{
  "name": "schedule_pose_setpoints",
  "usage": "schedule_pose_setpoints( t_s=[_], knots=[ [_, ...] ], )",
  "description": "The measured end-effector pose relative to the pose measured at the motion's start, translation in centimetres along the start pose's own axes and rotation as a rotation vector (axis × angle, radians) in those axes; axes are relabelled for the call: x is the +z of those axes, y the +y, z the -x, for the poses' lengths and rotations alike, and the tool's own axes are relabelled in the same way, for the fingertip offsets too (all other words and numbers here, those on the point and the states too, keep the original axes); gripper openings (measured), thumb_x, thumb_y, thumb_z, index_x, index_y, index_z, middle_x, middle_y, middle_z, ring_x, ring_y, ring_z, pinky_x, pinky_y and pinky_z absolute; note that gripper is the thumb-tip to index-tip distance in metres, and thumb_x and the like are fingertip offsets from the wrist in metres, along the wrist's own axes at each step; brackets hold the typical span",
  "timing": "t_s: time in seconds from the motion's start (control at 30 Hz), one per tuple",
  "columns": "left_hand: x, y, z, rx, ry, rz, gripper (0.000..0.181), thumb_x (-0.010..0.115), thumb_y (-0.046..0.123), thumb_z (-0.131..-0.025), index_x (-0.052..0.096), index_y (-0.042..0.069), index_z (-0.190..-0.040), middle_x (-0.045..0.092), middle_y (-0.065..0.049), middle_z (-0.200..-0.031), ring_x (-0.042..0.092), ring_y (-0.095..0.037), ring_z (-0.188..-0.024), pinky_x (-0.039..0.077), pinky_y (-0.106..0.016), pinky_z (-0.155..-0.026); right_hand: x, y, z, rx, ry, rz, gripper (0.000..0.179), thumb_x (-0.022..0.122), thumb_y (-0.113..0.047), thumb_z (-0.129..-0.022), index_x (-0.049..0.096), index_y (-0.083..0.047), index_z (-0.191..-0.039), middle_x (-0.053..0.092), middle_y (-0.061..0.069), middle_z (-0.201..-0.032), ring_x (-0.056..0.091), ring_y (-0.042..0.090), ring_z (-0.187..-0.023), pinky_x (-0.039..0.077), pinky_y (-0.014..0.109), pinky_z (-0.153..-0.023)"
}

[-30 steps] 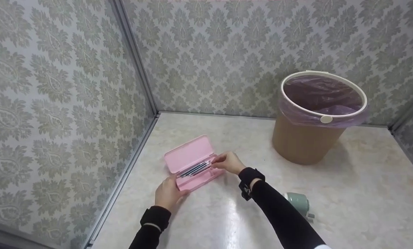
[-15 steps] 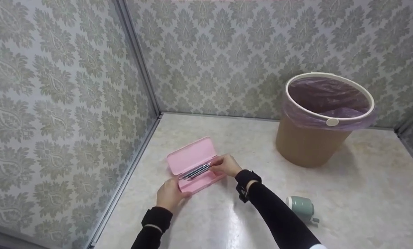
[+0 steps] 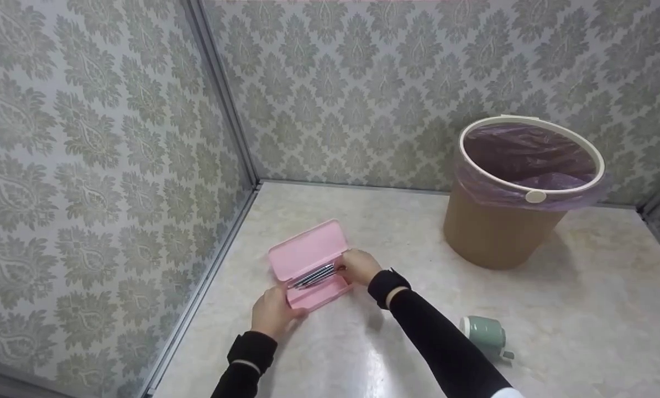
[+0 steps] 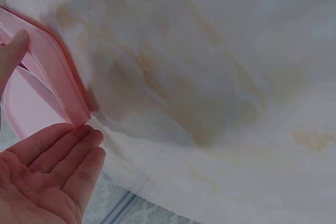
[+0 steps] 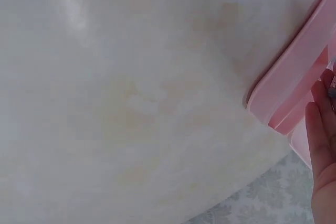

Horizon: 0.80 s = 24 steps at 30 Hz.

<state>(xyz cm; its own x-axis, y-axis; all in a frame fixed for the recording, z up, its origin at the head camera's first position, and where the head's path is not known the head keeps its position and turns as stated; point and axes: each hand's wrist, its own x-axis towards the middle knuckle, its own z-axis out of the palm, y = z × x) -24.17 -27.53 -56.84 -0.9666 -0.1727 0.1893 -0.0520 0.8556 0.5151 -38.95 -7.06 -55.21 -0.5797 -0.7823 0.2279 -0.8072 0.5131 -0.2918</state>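
Note:
A pink pencil case point(image 3: 308, 250) lies on the table with its lid tipped back. Several dark striped pencils point(image 3: 314, 275) lie slanted inside, along the hinge side. My left hand point(image 3: 272, 312) holds the case by its left end; in the left wrist view the thumb point(image 4: 20, 40) is on the rim and the straight fingers point(image 4: 79, 156) touch the end wall. At the case's right end, my right hand point(image 3: 359, 266) pinches the pencils' near ends. The right wrist view shows its fingers point(image 5: 319, 129) over the case, the fingertips partly cut off.
A brown bin point(image 3: 498, 235) with a purple liner and cream rim stands at the back right. A green pencil sharpener with a crank point(image 3: 486, 333) rests beside my right forearm. Patterned walls point(image 3: 391, 83) bound the table at the back and left.
My right hand has shifted slightly left and further over the case's right end, and the pencils have moved a little with it. The left hand stays on the case. The view has shifted slightly.

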Motion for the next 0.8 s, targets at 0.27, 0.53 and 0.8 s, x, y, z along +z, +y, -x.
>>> schedule_pose_setpoints(
  t_s=[0.27, 0.53, 0.8],
  knots=[
    [-0.1, 0.1, 0.0, -0.002, -0.006, 0.002, 0.059, 0.094, 0.022, -0.064, 0.070, 0.003, -0.114, 0.077, -0.018, -0.099, 0.074, -0.034, -0.089, 0.057, -0.053, -0.081, -0.1, -0.8, -0.4, -0.098, -0.001, 0.334, 0.010, 0.074, -0.009, -0.081, 0.071, -0.010, -0.072, 0.074, 0.004, -0.075, 0.069, 0.023, -0.068, 0.055, 0.035, -0.063],
    [-0.3, 0.4, -0.3, -0.020, -0.034, 0.014, 0.055, 0.094, 0.020, -0.064, 0.070, 0.003, -0.111, 0.077, -0.017, -0.098, 0.073, -0.031, -0.087, 0.057, -0.052, -0.081, 0.0, -0.5, -1.0, -0.193, -0.015, 0.532, 0.016, 0.070, -0.003, -0.081, 0.070, -0.014, -0.069, 0.074, 0.001, -0.074, 0.065, 0.017, -0.061, 0.053, 0.030, -0.057],
    [-0.4, 0.1, -0.1, -0.020, -0.046, -0.009, 0.055, 0.095, 0.021, -0.065, 0.070, 0.002, -0.111, 0.077, -0.018, -0.100, 0.074, -0.034, -0.090, 0.058, -0.052, -0.082, 0.4, -0.4, -1.6, -0.239, -0.032, 0.581, 0.014, 0.070, -0.004, -0.080, 0.071, -0.015, -0.072, 0.075, 0.000, -0.075, 0.068, 0.015, -0.064, 0.054, 0.028, -0.059]
  ],
)
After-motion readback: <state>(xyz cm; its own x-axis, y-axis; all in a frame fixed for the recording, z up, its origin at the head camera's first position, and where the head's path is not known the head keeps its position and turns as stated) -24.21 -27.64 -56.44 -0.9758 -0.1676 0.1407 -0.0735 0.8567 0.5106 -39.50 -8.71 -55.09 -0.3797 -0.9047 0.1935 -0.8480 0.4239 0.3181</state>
